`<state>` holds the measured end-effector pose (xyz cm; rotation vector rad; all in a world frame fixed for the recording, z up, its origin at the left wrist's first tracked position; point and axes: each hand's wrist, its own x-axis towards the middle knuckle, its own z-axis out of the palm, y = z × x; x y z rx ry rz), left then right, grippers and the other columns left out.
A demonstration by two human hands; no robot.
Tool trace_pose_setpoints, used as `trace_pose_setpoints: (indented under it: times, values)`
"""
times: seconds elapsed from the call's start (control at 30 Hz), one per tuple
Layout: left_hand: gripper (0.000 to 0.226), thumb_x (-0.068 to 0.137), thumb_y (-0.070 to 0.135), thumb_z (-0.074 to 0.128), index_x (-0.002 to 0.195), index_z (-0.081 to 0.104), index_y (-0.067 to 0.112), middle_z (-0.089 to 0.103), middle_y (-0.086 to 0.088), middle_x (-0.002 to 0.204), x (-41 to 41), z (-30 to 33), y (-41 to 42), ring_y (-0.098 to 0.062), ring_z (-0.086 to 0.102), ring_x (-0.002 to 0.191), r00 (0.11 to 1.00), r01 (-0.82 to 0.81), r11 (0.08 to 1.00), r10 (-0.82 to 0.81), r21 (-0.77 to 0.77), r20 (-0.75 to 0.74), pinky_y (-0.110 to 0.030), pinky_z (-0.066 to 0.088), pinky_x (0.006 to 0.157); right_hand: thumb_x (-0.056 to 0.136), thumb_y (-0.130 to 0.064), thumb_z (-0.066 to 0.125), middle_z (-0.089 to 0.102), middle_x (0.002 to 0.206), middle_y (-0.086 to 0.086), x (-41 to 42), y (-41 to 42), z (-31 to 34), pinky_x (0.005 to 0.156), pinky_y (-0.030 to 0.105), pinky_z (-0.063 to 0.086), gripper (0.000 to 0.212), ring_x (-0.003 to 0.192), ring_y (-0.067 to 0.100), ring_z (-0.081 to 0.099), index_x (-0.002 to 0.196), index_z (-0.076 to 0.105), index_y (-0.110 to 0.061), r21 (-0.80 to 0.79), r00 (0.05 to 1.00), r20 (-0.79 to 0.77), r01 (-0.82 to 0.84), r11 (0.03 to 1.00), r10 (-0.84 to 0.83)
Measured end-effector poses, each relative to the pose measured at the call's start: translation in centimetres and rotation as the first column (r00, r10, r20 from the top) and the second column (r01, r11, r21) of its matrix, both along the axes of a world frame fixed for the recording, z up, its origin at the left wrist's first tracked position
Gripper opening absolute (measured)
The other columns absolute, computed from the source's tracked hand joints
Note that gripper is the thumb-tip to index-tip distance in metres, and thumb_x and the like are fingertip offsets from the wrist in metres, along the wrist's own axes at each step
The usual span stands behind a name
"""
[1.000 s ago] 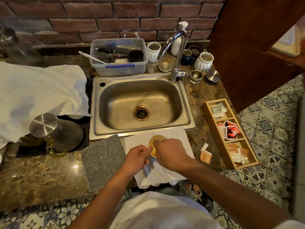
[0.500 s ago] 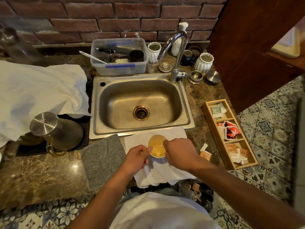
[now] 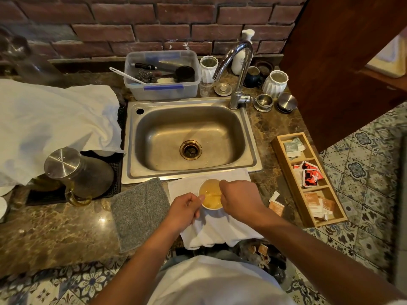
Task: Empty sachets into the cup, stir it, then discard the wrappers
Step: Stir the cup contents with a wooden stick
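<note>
A small white cup [image 3: 209,207] of yellowish liquid stands on a white cloth [image 3: 220,232] in front of the sink. My left hand [image 3: 186,209] grips the cup's left rim and side. My right hand [image 3: 240,200] is closed at the cup's right rim, pinching a thin stirrer [image 3: 212,195] that reaches faintly into the liquid. Torn brown sachet wrappers [image 3: 276,205] lie on the counter just right of the cloth.
A wooden sachet box [image 3: 284,155] sits at the counter's right edge. A steel sink [image 3: 253,159] and tap [image 3: 239,69] are behind the cup. A grey mat [image 3: 138,212] and a steel-lidded jug [image 3: 77,170] are to the left. Below the counter edge, a dark bin [image 3: 262,252] holds wrappers.
My right hand has shifted from over the cup to its right rim, uncovering the liquid. My left hand stays on the cup.
</note>
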<state>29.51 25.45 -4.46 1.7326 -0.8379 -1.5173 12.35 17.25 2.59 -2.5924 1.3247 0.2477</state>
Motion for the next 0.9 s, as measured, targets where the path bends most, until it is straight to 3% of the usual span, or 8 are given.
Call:
trace_pose_setpoints:
  times: [0.17, 0.4, 0.53, 0.73, 0.9]
  values:
    - [0.039, 0.099, 0.038, 0.064, 0.069, 0.061, 0.014, 0.060, 0.004, 0.050, 0.0, -0.2, -0.2, -0.009, 0.047, 0.041, 1.000, 0.005, 1.000, -0.005, 0.007, -0.003, -0.022, 0.041, 0.045, 0.095, -0.035, 0.054, 0.073, 0.092, 0.008, -0.6, 1.4, 0.1, 0.063, 0.029, 0.037, 0.022, 0.080, 0.029, 0.067, 0.100, 0.065, -0.018, 0.082, 1.000, 0.019, 0.003, 0.997, -0.004]
    - [0.039, 0.099, 0.037, 0.065, 0.070, 0.060, 0.012, 0.059, 0.003, 0.050, 0.0, 0.0, -0.1, -0.009, 0.046, 0.041, 1.000, 0.004, 1.000, -0.004, -0.013, -0.020, -0.021, 0.041, 0.045, 0.096, -0.038, 0.056, 0.074, 0.086, 0.001, 0.1, 2.2, -0.9, 0.064, 0.029, 0.049, 0.019, 0.077, 0.021, 0.068, 0.099, 0.068, -0.024, 0.171, 0.947, 0.238, 0.179, 0.969, -0.217]
    - [0.040, 0.099, 0.038, 0.065, 0.070, 0.059, 0.010, 0.059, 0.004, 0.049, 0.1, 0.1, 0.0, -0.010, 0.045, 0.040, 1.000, 0.000, 1.000, 0.000, -0.010, -0.011, -0.021, 0.040, 0.043, 0.091, -0.032, 0.068, 0.065, 0.067, -0.009, -1.0, 1.8, -0.6, 0.055, 0.026, 0.041, 0.009, 0.066, 0.010, 0.060, 0.084, 0.068, -0.025, 0.348, 0.795, 0.382, 0.348, 0.871, -0.470]
    - [0.040, 0.100, 0.035, 0.065, 0.068, 0.058, 0.012, 0.059, 0.001, 0.052, 0.3, 0.1, 0.1, -0.011, 0.044, 0.040, 1.000, 0.001, 1.000, -0.002, -0.015, -0.024, -0.021, 0.039, 0.042, 0.094, -0.020, 0.070, 0.070, 0.071, 0.001, -4.6, 1.9, -0.4, 0.064, 0.042, 0.057, 0.010, 0.065, 0.013, 0.065, 0.084, 0.074, -0.020, 0.587, 0.534, 0.438, 0.439, 0.680, -0.723]
    - [0.040, 0.099, 0.035, 0.065, 0.066, 0.058, 0.013, 0.059, 0.003, 0.049, 0.8, -0.1, -0.2, -0.010, 0.044, 0.038, 1.000, 0.026, 1.000, -0.026, -0.004, 0.016, -0.022, 0.039, 0.041, 0.094, -0.027, 0.071, 0.067, 0.063, 0.010, -7.0, 2.2, -1.0, 0.050, 0.024, 0.054, 0.010, 0.048, 0.008, 0.060, 0.086, 0.074, -0.022, 0.622, 0.424, 0.429, 0.502, 0.601, -0.797]
